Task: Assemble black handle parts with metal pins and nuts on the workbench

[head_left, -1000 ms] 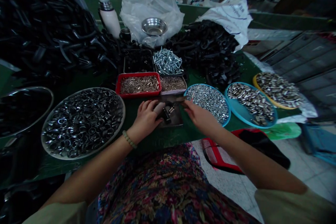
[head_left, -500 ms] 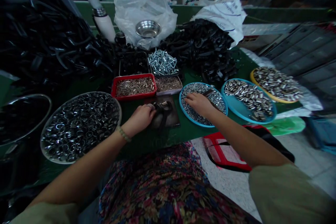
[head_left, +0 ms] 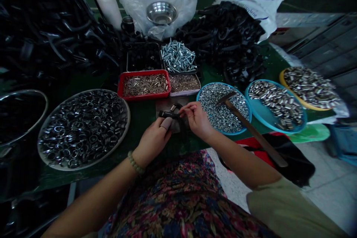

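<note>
My left hand (head_left: 154, 139) grips a small black clamp part (head_left: 167, 114) over a dark metal plate (head_left: 163, 104) at the table's front edge. A pale cot covers one of its fingers. My right hand (head_left: 196, 119) pinches something tiny at the part's right end; I cannot make out what. Just right of it a hammer (head_left: 251, 128) lies with its head on a blue dish of small silver nuts (head_left: 216, 98) and its handle sticking out over the table edge.
A round tray of metal rings (head_left: 83, 126) sits left. Behind are a red tray of pins (head_left: 143, 84), a tray of small brown parts (head_left: 184, 83), screws (head_left: 178, 56), black part heaps (head_left: 228, 44), two dishes of metal sleeves (head_left: 276, 102) (head_left: 309, 87), a steel bowl (head_left: 161, 12) and a bottle (head_left: 107, 2).
My right hand left the nut dish and came back to the part in my left hand, fingers pinched. The hammer now lies on the nut dish. The part has been lifted slightly.
</note>
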`<state>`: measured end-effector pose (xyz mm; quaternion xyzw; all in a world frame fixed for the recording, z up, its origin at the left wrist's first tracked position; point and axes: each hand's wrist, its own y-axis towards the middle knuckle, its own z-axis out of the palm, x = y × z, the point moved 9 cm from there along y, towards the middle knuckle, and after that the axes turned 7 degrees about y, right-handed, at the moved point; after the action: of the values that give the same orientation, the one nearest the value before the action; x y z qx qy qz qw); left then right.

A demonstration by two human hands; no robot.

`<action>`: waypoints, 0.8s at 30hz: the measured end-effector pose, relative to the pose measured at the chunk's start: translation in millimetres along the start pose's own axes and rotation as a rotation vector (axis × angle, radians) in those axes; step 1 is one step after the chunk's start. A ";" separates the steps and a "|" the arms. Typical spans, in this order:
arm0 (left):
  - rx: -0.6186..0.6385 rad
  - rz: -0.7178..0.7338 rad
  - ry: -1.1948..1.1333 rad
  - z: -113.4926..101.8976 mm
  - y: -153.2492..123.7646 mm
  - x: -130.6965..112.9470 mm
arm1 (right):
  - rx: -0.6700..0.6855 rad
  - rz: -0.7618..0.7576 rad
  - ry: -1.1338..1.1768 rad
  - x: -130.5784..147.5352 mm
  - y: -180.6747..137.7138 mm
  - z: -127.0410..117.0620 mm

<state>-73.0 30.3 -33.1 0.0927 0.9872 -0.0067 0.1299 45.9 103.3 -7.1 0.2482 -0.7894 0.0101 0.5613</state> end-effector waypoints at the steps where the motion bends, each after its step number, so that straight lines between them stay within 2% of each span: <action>1: 0.006 -0.001 0.000 0.7 0.1 0.9 | 0.001 -0.004 -0.001 -3.5 0.3 1.8; 6: 0.003 -0.005 -0.005 0.7 -0.5 1.7 | -0.003 -0.022 0.007 -11.5 1.3 4.2; 10: -0.001 -0.001 -0.002 0.9 -0.2 1.5 | -0.006 -0.029 -0.019 -5.6 4.2 5.3; 15: -0.008 0.004 0.004 1.7 1.0 2.8 | 0.055 -0.024 -0.089 -1.9 4.5 10.1; 19: -0.005 0.002 -0.005 2.1 1.0 4.6 | 0.032 -0.036 -0.093 -3.0 1.7 8.6; 22: -0.009 0.014 -0.015 0.9 2.3 5.0 | 0.031 0.020 -0.054 -8.6 10.1 10.8; 24: -0.009 0.013 -0.009 0.4 4.0 5.1 | 0.039 0.092 0.065 -15.0 22.0 15.5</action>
<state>-77.0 35.2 -34.8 0.0984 0.9860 -0.0020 0.1348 27.1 123.7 -20.5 0.2224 -0.7810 0.0594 0.5805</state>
